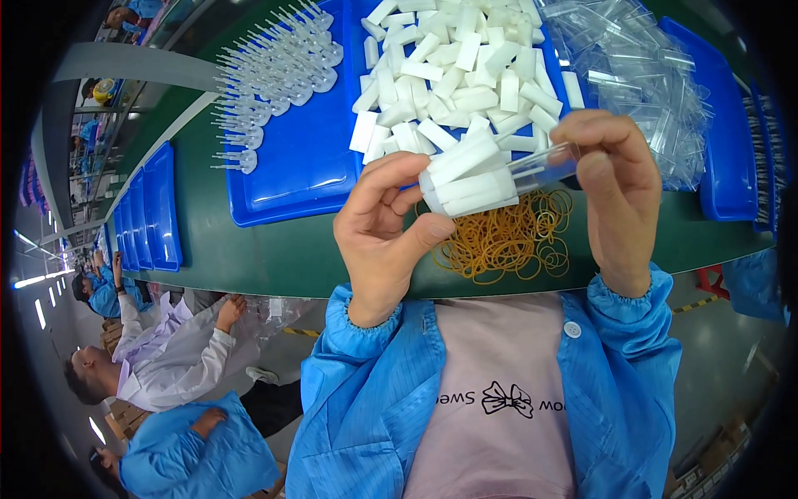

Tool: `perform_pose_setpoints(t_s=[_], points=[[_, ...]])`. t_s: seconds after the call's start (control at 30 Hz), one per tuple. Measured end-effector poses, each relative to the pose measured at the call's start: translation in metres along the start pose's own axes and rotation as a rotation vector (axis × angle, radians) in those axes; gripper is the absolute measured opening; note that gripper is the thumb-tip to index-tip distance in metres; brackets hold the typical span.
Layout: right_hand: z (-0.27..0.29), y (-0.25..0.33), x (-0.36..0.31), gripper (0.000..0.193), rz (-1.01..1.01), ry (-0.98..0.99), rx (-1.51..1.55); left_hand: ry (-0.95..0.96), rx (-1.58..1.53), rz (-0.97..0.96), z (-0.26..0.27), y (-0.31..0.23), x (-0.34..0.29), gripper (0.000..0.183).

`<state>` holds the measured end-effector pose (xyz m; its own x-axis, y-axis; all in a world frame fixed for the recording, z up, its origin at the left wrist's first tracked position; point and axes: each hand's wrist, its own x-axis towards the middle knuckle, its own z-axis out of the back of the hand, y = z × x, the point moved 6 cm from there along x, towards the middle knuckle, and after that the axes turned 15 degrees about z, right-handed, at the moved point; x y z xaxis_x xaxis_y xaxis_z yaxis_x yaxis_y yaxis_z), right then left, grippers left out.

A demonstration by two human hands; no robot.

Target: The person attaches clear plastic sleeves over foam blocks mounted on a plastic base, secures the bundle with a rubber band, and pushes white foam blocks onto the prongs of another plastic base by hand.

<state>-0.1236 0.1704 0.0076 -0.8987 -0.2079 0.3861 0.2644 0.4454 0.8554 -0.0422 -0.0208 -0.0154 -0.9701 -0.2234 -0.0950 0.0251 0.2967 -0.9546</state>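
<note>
A: What lies on the green desk (249, 249)?

B: Blue trays (299, 166) of white sticks, then loose rubber bands (507, 241).

A: And the hands?

B: Left hand (382, 224) and right hand (615, 191), fingers clenched, hold a bundle of white sticks (465, 179) above the bands. Bundling seems underway; binding it calls for a band.

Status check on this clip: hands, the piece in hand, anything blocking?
Left hand grips bundle of white sticks. Right hand holds clear tube against the bundle. Rubber bands heaped on the green table below; nothing between the hands.
</note>
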Motion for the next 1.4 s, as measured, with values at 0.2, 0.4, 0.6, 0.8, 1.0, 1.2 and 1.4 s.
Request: perform_pose_setpoints(t_s=[0.2, 0.4, 0.6, 0.8, 1.0, 1.2, 1.4], points=[[0.004, 0.006, -0.004, 0.015, 0.109, 0.137, -0.186, -0.015, 0.146, -0.107, 0.003, -0.007, -0.001, 0.049], [-0.008, 0.014, -0.004, 0.014, 0.156, 0.169, -0.161, -0.012, 0.256, -0.158, -0.006, -0.015, -0.009, 0.048], [-0.012, 0.016, -0.011, 0.017, 0.141, 0.209, -0.231, -0.006, 0.286, -0.220, -0.009, -0.020, -0.013, 0.050], [-0.018, 0.019, -0.014, 0.017, 0.134, 0.268, -0.257, -0.031, 0.308, -0.221, -0.010, -0.021, -0.016, 0.047], [-0.017, 0.018, -0.010, 0.016, 0.137, 0.265, -0.243, -0.026, 0.341, -0.236, -0.011, -0.022, -0.015, 0.047], [-0.017, 0.019, -0.001, 0.016, 0.221, 0.315, -0.293, -0.041, 0.332, -0.240, -0.004, -0.015, -0.008, 0.050], [0.001, 0.030, 0.041, 0.022, 0.426, 0.328, -0.743, -0.080, -0.085, -0.031, 0.009, -0.006, 0.005, 0.070]])
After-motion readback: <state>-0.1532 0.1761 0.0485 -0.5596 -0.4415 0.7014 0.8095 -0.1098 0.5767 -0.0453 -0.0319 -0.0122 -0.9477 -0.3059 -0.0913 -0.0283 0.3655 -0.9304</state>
